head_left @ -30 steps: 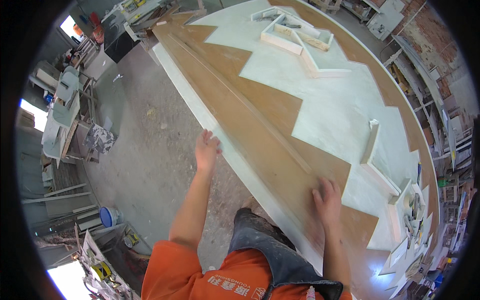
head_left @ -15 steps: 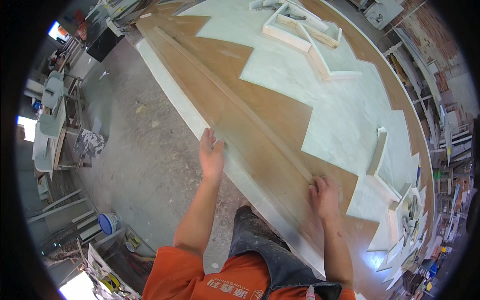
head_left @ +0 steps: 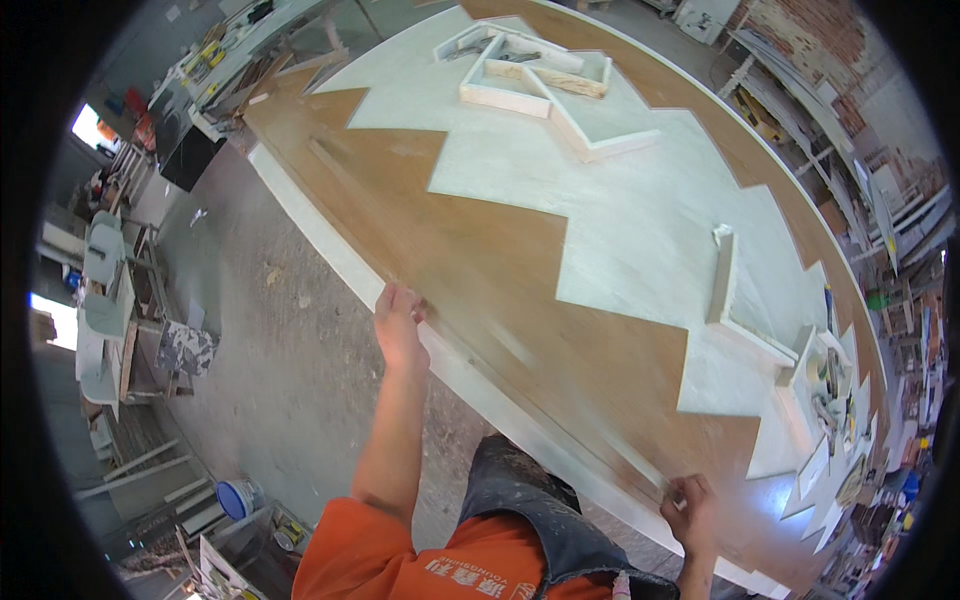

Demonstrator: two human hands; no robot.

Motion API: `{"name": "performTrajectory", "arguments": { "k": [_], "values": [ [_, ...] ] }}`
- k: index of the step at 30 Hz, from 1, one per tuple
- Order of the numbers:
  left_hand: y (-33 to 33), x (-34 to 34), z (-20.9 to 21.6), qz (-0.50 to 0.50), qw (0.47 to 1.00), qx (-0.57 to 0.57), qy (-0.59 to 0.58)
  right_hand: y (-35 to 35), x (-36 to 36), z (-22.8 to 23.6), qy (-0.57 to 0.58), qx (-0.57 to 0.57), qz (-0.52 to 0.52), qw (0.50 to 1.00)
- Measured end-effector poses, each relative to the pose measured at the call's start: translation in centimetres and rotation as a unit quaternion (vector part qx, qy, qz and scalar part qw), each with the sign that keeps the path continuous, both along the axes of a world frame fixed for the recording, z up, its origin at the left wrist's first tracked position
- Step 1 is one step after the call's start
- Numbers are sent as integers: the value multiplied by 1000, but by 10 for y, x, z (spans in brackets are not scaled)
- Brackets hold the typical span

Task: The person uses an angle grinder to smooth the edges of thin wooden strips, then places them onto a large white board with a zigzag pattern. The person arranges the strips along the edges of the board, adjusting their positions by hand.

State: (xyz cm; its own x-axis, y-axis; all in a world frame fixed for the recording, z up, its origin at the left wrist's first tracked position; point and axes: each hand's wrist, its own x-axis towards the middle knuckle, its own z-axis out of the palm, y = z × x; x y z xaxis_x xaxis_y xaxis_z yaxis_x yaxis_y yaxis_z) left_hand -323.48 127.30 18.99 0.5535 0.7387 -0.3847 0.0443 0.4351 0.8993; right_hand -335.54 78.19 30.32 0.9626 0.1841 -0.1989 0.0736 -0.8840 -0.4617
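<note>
A large brown sheet [head_left: 500,265] with a zigzag far edge lies over a big pale, round-edged panel [head_left: 620,240]. My left hand [head_left: 402,335] is at the panel's straight near edge, fingers curled together; whatever they pinch is hidden. Near the lower right of the brown sheet, my right hand [head_left: 692,515] closes thumb and fingers on the near end of a long thin strip [head_left: 635,458]. Motion smears the strip, which runs up and left across the sheet, so its whole outline is unclear.
White angled frames [head_left: 505,98] stand on the panel's far part, with metal tools inside. Another angled piece [head_left: 750,335] and a tool-filled holder [head_left: 815,390] stand at the right. Shelving, a black box [head_left: 185,150] and a white-and-blue bucket [head_left: 240,498] surround the panel.
My right hand has moved down and right toward the panel's near edge, bringing the strip's end along. My left hand stays at the edge. The whole view has shifted slightly.
</note>
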Motion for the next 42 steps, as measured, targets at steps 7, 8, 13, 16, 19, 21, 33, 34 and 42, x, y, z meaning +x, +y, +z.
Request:
{"name": "performTrajectory", "arguments": {
  "k": [7, 8, 13, 16, 19, 21, 33, 34, 42],
  "values": [
    [-60, 20, 2, -90, 936, -328, -92, -98, -134, 28, 32, 10, -190, 981],
    [-72, 14, -5, -96, 934, -336, -75, -114, -153, 26, 58, 19, -253, 966],
    [-127, -32, -30, -185, 945, -265, -48, -238, -260, -14, 54, 204, -407, 889],
    [-209, -80, 9, -253, 925, -267, -100, -284, -355, -39, -22, 382, -503, 774],
    [-293, -123, 40, -325, 895, -276, -128, -318, -433, -70, -129, 590, -564, 563],
    [-353, -150, 64, -340, 903, -234, -121, -335, -474, -78, -199, 620, -600, 464],
    [-481, -152, 36, -307, 927, -172, -130, -624, -637, -134, -463, 621, -582, 250],
    [-491, -153, 20, -312, 922, -187, -134, -659, -648, -136, -469, 611, -594, 234],
    [-757, -226, -19, -319, 937, -139, -44, -827, -620, -103, -377, 571, -692, 230]
  ]
}}
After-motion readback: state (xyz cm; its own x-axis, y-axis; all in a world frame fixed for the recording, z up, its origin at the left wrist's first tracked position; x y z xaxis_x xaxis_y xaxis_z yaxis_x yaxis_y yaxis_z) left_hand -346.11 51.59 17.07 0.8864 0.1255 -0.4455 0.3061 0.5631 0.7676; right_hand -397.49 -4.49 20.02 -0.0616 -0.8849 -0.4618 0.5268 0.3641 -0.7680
